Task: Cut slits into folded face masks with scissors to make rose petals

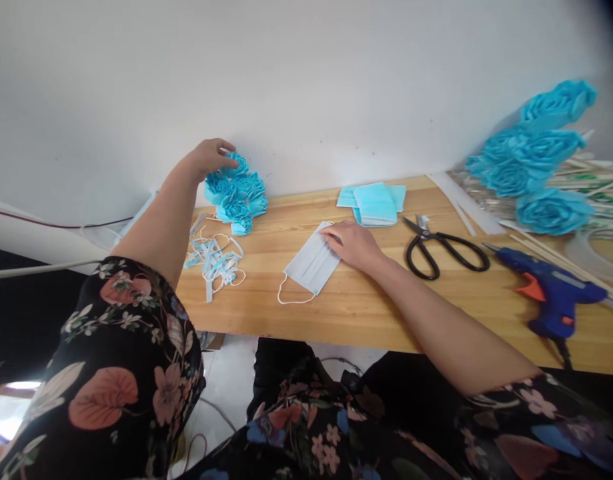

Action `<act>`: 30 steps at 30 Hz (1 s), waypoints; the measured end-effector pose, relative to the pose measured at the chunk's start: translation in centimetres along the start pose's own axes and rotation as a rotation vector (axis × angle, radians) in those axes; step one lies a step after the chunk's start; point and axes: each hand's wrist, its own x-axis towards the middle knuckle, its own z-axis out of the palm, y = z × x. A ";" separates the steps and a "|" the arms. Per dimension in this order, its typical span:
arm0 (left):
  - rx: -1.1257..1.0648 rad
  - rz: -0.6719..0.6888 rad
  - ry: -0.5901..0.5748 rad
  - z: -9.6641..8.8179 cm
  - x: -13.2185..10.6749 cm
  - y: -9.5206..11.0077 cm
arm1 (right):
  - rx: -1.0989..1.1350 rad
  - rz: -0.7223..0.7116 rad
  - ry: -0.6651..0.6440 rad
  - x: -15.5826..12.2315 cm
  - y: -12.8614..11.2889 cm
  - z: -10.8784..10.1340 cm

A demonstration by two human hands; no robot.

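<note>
My left hand (pixel 209 157) reaches to the back of the wooden table (pixel 366 307), fingers curled over the top of a pile of blue paper-like roses (pixel 237 195) by the white wall. My right hand (pixel 353 244) lies flat, fingers together, pressing on the right end of a light blue face mask (pixel 310 267) in the middle of the table. The mask's white ear loop hangs toward the front edge.
A heap of cut mask strips and loops (pixel 213 261) lies left of the mask. A stack of blue masks (pixel 373 203), black scissors (pixel 443 250), a blue glue gun (pixel 553 293), wooden sticks (pixel 586 177) and more blue roses (pixel 536 163) lie to the right.
</note>
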 end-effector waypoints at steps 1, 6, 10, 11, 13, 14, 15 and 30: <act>0.011 0.004 -0.015 0.0 -0.1 0.0 | -0.002 0.000 -0.002 0.0 0.1 0.1; 0.005 0.027 -0.053 0.1 -0.6 0.5 | 0.001 -0.020 0.010 0.1 0.3 0.3; -0.018 0.039 -0.050 0.0 -0.5 0.6 | 0.000 -0.012 0.011 0.1 0.3 0.2; -0.021 0.042 -0.041 -0.1 -0.5 0.6 | -0.002 -0.008 0.008 0.0 0.3 0.2; -0.017 0.041 -0.019 -0.2 -0.5 0.6 | -0.003 -0.003 0.002 0.0 0.2 0.1; -0.010 0.040 -0.013 -0.2 -0.6 0.6 | -0.003 -0.002 -0.001 0.0 0.2 0.1; -0.002 0.038 -0.011 -0.3 -0.7 0.7 | -0.002 -0.002 -0.002 0.0 0.2 0.0; 0.094 0.044 -0.034 0.0 -0.8 1.3 | -0.004 -0.006 0.003 0.1 0.5 0.2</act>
